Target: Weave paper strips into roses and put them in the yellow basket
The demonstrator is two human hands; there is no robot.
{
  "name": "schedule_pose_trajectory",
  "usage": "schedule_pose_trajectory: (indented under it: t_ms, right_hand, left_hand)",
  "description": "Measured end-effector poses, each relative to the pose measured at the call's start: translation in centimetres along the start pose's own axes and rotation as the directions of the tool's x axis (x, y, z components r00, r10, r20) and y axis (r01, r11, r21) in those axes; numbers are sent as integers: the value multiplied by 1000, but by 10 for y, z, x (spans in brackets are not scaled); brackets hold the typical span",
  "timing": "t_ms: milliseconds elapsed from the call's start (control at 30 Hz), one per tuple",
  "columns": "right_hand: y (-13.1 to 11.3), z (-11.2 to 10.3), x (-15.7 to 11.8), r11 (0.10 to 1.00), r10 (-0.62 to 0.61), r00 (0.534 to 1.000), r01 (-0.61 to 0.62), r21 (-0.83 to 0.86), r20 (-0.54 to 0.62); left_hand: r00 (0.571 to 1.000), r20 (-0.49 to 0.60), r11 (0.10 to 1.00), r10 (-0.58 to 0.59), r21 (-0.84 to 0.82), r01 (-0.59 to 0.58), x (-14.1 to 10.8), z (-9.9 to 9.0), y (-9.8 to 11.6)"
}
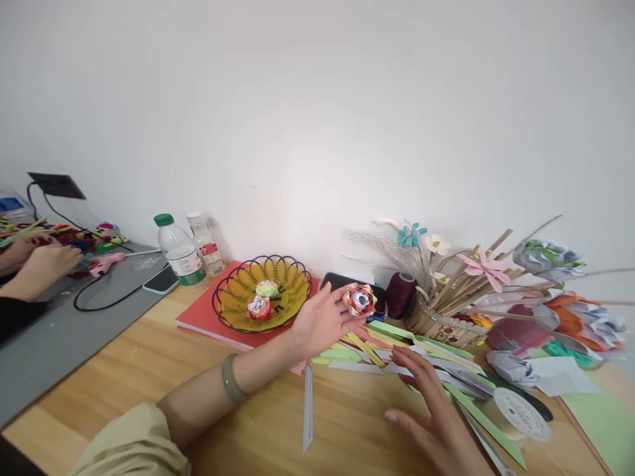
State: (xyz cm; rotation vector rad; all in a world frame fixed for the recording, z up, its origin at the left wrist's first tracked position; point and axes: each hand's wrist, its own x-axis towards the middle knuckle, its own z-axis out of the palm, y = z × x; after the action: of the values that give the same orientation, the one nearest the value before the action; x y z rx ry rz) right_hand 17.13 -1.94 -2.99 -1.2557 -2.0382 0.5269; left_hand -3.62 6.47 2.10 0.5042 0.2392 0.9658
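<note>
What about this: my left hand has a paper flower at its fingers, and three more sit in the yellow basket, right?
Not quite: the head view shows two paper flowers in the yellow basket, not three. Your left hand does have a paper flower at its fingers.

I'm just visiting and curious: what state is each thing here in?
Green-capped plastic bottle: closed, upright
Smaller white-capped bottle: closed, upright
Teal-edged phone: flat, screen dark
Round yellow woven basket: holding two folded-paper flowers
Left hand: open, palm up, red-edged paper flower on its fingers
Right hand: open, empty
</note>
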Motion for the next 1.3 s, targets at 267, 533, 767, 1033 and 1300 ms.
schedule_pose_trajectory:
  t_ms: [267, 533, 767, 1033, 1300]
  right_hand:
    - [4, 1, 3, 1000, 30, 998, -30, -5, -54]
    - [-23, -8, 23, 985, -93, 982, 66, -161, -166]
    - [-24, 3, 48, 953, -239, 966, 216, -211, -95]
    - [-21, 10, 45, 991, -91, 995, 87, -98, -37]
    - [-65, 16, 101, 998, -1, 991, -8, 63, 137]
  left_hand:
    - [998, 2, 996, -63, 58, 63, -2, -2, 1]
    - [986, 34, 965, -165, 213, 155, -10, 5, -12]
    - [985, 21, 915, -173, 372, 152, -14, 11, -27]
    - [978, -130, 574, -164, 794, 202, -62, 18, 12]
    - [809, -204, -517, 551, 678, 523, -98, -27, 107]
